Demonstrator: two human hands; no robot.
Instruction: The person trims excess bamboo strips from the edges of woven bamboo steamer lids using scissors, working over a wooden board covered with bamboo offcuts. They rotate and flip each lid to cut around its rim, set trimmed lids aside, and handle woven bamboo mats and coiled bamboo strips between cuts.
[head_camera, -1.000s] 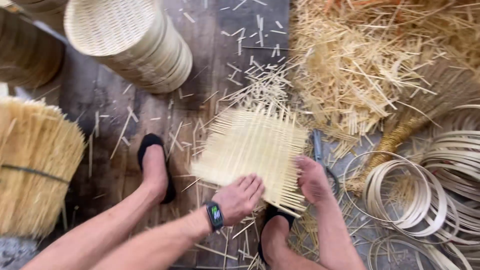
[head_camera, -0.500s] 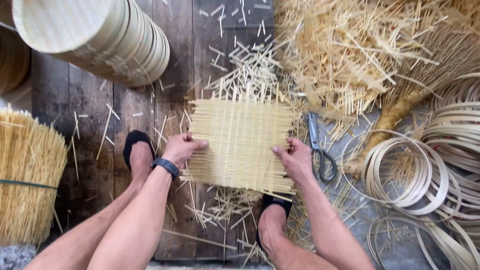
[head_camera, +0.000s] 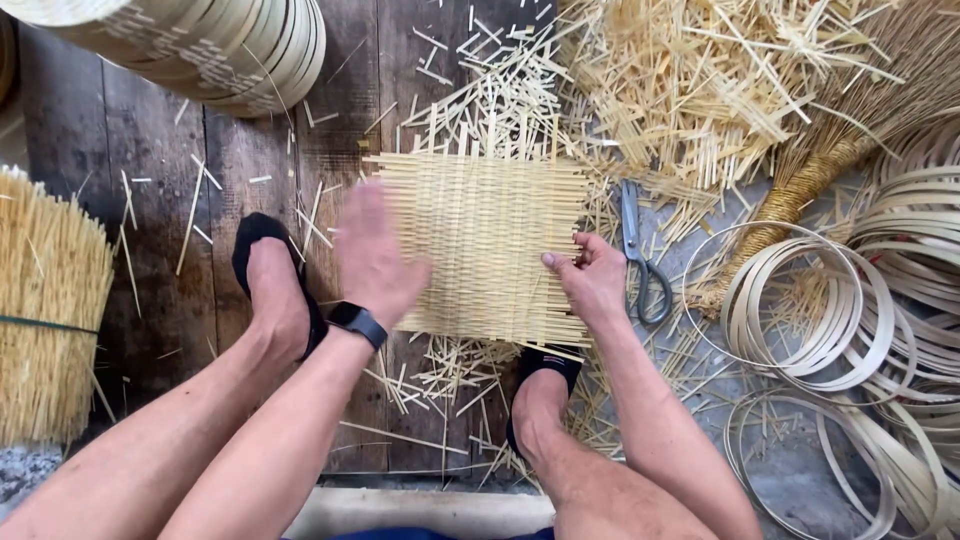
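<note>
A flat, square woven mat of pale bamboo strips (head_camera: 485, 245) is seen lying on the dark wooden plank floor (head_camera: 150, 140), squared to the view; its loose strip ends stick out beyond the top edge, away from the person, and along both side edges. No long axis can be told, since the mat is about as wide as it is deep. It lies between the two feet in black slippers, the left one (head_camera: 272, 290) beside its near left corner and the right one (head_camera: 535, 385) just under its near edge.

The left hand (head_camera: 372, 255), blurred, is held open with the fingers spread, over the mat's left edge; whether it touches cannot be told. A black wristwatch (head_camera: 358, 323) is worn on that wrist. The right hand (head_camera: 592, 280) is closed on the mat's right edge, thumb on top. Grey metal scissors (head_camera: 640, 260) lie just beside this hand.
</note>
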